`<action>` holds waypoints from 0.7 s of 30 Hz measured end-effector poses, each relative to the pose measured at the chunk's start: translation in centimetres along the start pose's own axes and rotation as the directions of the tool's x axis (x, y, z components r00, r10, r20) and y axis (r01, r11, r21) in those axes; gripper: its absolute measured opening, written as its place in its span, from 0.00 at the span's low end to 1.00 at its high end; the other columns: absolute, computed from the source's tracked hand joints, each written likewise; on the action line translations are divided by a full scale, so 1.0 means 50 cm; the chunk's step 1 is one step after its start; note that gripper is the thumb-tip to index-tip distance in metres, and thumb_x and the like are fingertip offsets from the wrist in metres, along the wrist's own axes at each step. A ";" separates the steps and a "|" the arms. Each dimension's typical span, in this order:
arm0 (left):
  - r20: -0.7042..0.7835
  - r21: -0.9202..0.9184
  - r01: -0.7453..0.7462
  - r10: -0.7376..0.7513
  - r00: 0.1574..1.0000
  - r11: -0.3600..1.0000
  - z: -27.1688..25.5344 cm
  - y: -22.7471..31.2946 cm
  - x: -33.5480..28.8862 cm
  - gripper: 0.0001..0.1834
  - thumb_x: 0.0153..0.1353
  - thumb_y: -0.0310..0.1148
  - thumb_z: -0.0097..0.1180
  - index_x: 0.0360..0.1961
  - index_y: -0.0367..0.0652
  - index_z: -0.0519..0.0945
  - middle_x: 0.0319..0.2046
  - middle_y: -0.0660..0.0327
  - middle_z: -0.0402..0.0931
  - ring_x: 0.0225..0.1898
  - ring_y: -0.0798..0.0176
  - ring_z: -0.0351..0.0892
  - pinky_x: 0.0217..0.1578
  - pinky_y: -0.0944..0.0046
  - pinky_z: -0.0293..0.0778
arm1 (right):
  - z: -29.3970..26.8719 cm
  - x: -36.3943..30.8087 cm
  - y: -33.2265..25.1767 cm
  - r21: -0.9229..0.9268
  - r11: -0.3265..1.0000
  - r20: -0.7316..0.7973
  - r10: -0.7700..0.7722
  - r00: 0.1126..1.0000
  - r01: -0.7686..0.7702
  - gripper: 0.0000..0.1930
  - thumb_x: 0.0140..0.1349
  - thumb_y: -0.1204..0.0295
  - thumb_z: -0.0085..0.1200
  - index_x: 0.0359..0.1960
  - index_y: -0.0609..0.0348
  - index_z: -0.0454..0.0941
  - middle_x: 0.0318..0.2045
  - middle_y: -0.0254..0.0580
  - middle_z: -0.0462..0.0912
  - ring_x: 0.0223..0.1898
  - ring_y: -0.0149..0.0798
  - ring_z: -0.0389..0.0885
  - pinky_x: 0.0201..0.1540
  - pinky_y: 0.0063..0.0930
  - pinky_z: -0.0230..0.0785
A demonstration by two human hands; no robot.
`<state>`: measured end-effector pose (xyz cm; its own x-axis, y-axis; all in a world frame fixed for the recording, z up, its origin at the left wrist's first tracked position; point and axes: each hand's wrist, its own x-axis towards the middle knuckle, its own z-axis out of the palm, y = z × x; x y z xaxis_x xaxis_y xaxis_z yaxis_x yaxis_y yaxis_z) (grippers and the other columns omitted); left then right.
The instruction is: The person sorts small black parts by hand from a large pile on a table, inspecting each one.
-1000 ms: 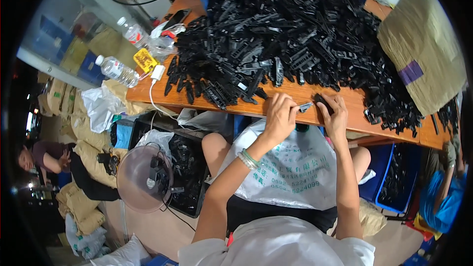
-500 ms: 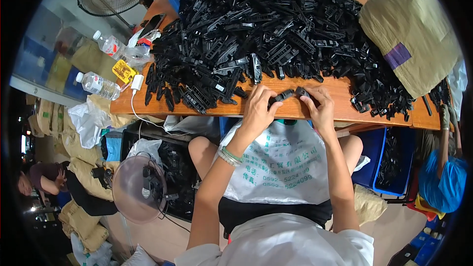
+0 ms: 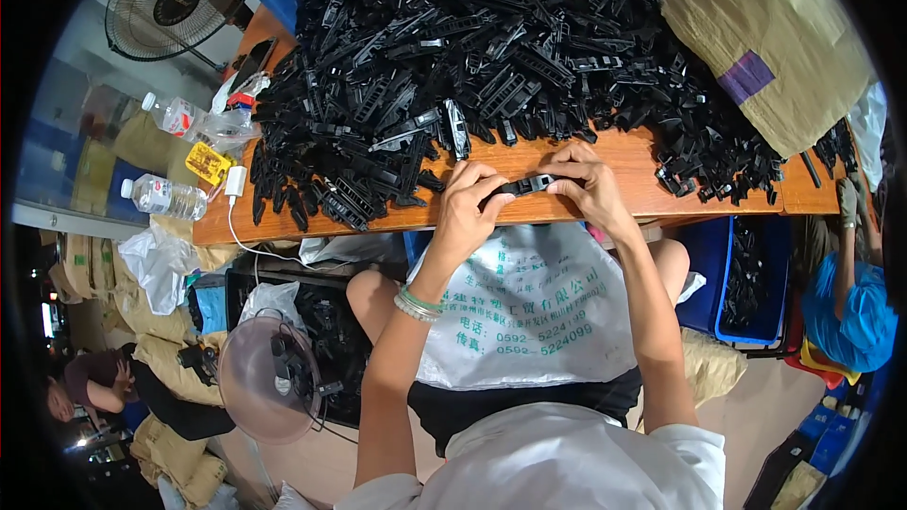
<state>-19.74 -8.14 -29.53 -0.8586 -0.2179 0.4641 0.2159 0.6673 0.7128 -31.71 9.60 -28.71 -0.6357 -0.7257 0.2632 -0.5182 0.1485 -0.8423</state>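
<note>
Near the table's front edge, my left hand [image 3: 472, 200] is closed on the left part of a narrow black plastic part [image 3: 521, 187]. The fingers of my right hand [image 3: 588, 185] pinch its right end, where a small grey patch shows. The part lies level between both hands, just above the wooden table [image 3: 605, 146], and my fingertips hide its two ends. Beyond my hands spreads a large heap of similar black plastic parts [image 3: 453, 66]. A white printed sack [image 3: 520, 312] covers my lap.
Plastic bottles [image 3: 165, 198], a yellow box [image 3: 208, 163] and a white adapter [image 3: 235, 180] with a cable stand at the left. A brown sack [image 3: 775, 47] lies at the right. Blue bins [image 3: 723, 293] sit below. Another person's gloved hand [image 3: 848, 200] is at the far right.
Two black pieces, one in each hand with a gap between, now meet end to end as my hands have come together. The whole view has shifted slightly.
</note>
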 end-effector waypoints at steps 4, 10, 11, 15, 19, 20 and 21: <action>-0.015 0.026 0.023 -0.023 1.000 0.999 0.002 0.003 -0.004 0.10 0.47 0.24 0.65 0.33 0.33 0.81 0.31 0.57 0.74 0.36 0.56 0.72 0.38 0.61 0.69 | -0.008 -0.005 0.013 0.150 0.985 0.004 0.084 0.996 -0.084 0.14 0.50 0.77 0.61 0.41 0.60 0.84 0.33 0.37 0.77 0.40 0.38 0.70 0.48 0.30 0.61; -0.019 0.057 -0.057 0.059 0.998 0.997 0.008 0.007 -0.007 0.10 0.47 0.24 0.65 0.32 0.32 0.81 0.30 0.57 0.74 0.35 0.55 0.72 0.38 0.60 0.69 | 0.021 -0.002 -0.012 -0.089 0.993 0.014 -0.078 0.997 0.079 0.13 0.49 0.75 0.62 0.38 0.60 0.84 0.33 0.38 0.77 0.39 0.40 0.71 0.47 0.31 0.62; -0.030 0.042 -0.064 0.065 0.997 0.997 0.013 0.007 -0.008 0.11 0.47 0.25 0.65 0.32 0.32 0.81 0.30 0.57 0.74 0.35 0.55 0.72 0.38 0.60 0.69 | 0.028 -0.002 -0.020 -0.133 0.982 0.007 -0.135 0.991 0.135 0.12 0.48 0.75 0.62 0.37 0.59 0.84 0.31 0.38 0.77 0.38 0.41 0.71 0.46 0.33 0.63; -0.043 0.055 -0.075 0.078 0.996 0.996 0.020 0.000 -0.012 0.13 0.45 0.27 0.67 0.32 0.32 0.81 0.30 0.57 0.75 0.35 0.55 0.72 0.37 0.60 0.70 | 0.037 -0.016 -0.022 -0.097 0.991 -0.039 -0.094 0.995 0.090 0.11 0.50 0.75 0.60 0.37 0.62 0.83 0.33 0.40 0.77 0.38 0.43 0.72 0.44 0.33 0.65; -0.011 0.033 -0.086 0.086 0.996 0.996 0.018 0.006 -0.011 0.13 0.47 0.32 0.67 0.31 0.34 0.80 0.31 0.58 0.74 0.36 0.54 0.71 0.39 0.58 0.69 | 0.028 -0.024 -0.015 -0.093 0.991 -0.010 -0.102 0.995 0.101 0.11 0.51 0.75 0.60 0.37 0.63 0.83 0.33 0.41 0.77 0.38 0.43 0.72 0.44 0.33 0.65; -0.008 0.004 -0.094 0.094 0.996 0.996 0.016 0.011 -0.009 0.14 0.47 0.34 0.68 0.30 0.35 0.80 0.31 0.58 0.74 0.36 0.54 0.72 0.39 0.59 0.69 | 0.022 -0.024 -0.013 -0.057 0.993 0.026 -0.100 0.995 0.101 0.11 0.51 0.75 0.59 0.37 0.63 0.83 0.33 0.41 0.77 0.39 0.43 0.73 0.44 0.33 0.65; -0.006 -0.023 -0.101 0.100 0.995 0.995 0.014 0.014 -0.007 0.16 0.46 0.36 0.69 0.30 0.35 0.80 0.31 0.58 0.74 0.37 0.55 0.72 0.38 0.59 0.69 | 0.018 -0.024 -0.012 -0.020 0.995 0.065 -0.101 0.993 0.102 0.11 0.52 0.75 0.59 0.37 0.64 0.82 0.34 0.41 0.77 0.39 0.43 0.73 0.44 0.33 0.65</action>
<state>-19.61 -7.11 -29.57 -0.8296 -0.1542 0.5366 0.3118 0.6693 0.6744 -30.13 9.75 -28.95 -0.5418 -0.7791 0.3153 -0.5919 0.0873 -0.8013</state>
